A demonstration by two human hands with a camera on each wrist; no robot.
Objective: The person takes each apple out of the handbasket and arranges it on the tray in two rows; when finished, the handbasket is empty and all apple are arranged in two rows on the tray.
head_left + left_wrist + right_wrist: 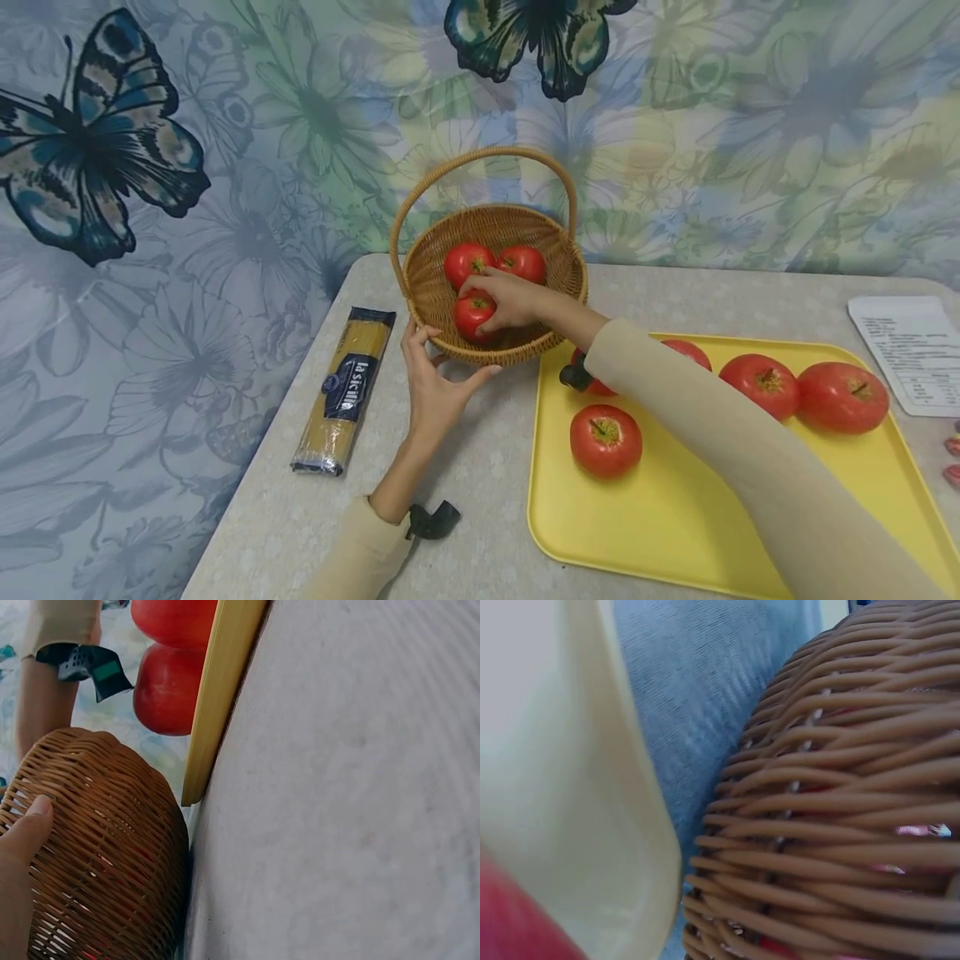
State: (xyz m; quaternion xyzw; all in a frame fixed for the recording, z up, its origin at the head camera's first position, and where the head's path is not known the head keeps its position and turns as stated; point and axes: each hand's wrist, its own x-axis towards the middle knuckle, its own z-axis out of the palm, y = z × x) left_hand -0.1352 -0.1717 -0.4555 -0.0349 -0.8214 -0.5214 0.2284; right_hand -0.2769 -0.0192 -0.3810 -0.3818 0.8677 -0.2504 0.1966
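Head view: the right hand (510, 300) reaches into the wicker basket (431, 287) and curls its fingers over a tomato (472, 314) at the front of the basket floor, just before two further tomatoes (495, 261) lying side by side behind it. The left hand (435, 379) lies against the basket's near outer wall, fingers spread and fairly straight, thumb towards the rim, bracing rather than gripping. The basket stands on the bench (480, 517) at the far left corner of a yellow tray (675, 533), which carries more loose tomatoes (606, 439). A packet of spaghetti (345, 387) lies to the left, apart from the basket; a printed sheet (911, 350) lies at the right edge.

Left wrist view: the thumb (26, 825) rests flat on the woven wall (112, 855). The basket touches or nearly touches the tray edge (221, 690); two tomatoes (169, 686) show beyond it.

Right wrist view: only the weave (840, 810) and the tray rim (630, 847) at close range; the fingers are out of sight here, so the grasp cannot be confirmed from this view.

Judgement: to do this step well, the tomato should be held lightly enough to avoid bruising and handled clear of its two neighbours and the handle arch, with the left hand steadying the basket so it neither tips nor slides against the tray.
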